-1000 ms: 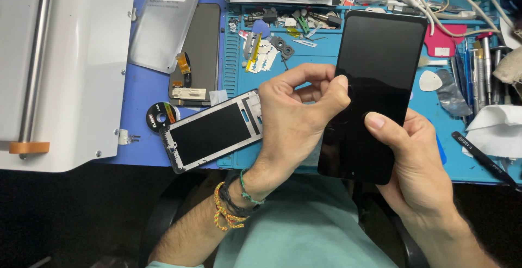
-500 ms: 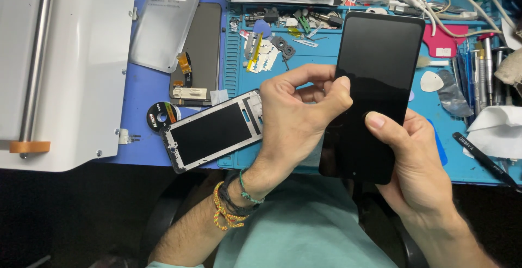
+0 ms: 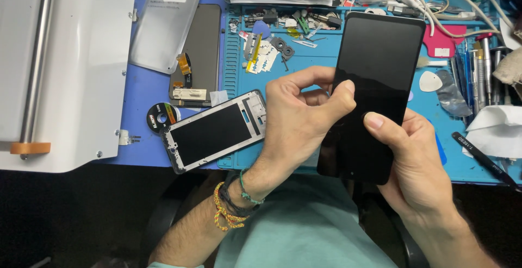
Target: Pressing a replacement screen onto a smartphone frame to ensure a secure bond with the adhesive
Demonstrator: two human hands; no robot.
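While gripped: black phone screen (image 3: 375, 83) between left hand (image 3: 299, 118) and right hand (image 3: 416, 162).

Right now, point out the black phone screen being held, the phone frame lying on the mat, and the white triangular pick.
black phone screen (image 3: 380, 56), head view, upper glass.
phone frame (image 3: 212, 133), head view, dark centre panel.
white triangular pick (image 3: 430, 81), head view, its middle.
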